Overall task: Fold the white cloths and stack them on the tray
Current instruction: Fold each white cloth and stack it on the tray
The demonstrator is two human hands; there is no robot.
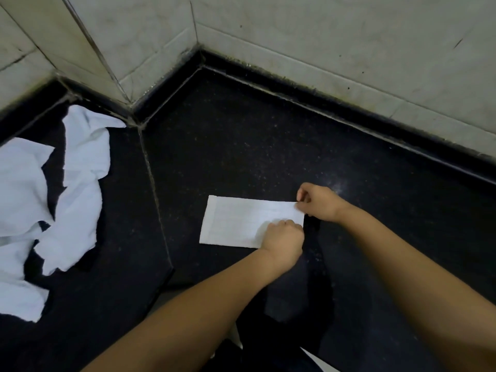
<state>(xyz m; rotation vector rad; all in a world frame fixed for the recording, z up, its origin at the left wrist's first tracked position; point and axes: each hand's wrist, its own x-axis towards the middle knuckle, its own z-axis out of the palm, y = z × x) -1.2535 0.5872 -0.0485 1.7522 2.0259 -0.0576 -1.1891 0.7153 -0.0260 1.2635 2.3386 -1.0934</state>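
Black speckled stone desk (241,146) holds one flat folded white cloth (236,224). Left hand (281,242) and right hand (319,202) fingers pinch its right edge. Crumpled white cloths (67,189) lie well apart, left.

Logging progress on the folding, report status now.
Left hand and right hand both pinch the folded cloth's right end. Cloth flat on black counter. Unfolded cloths heaped left. No tray visible.

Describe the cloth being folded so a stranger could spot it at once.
Start at the black counter below the tiled wall corner. Right of its seam lies one folded cloth, a flat white rectangle gripped by both hands; the loose cloths at the left are crumpled.
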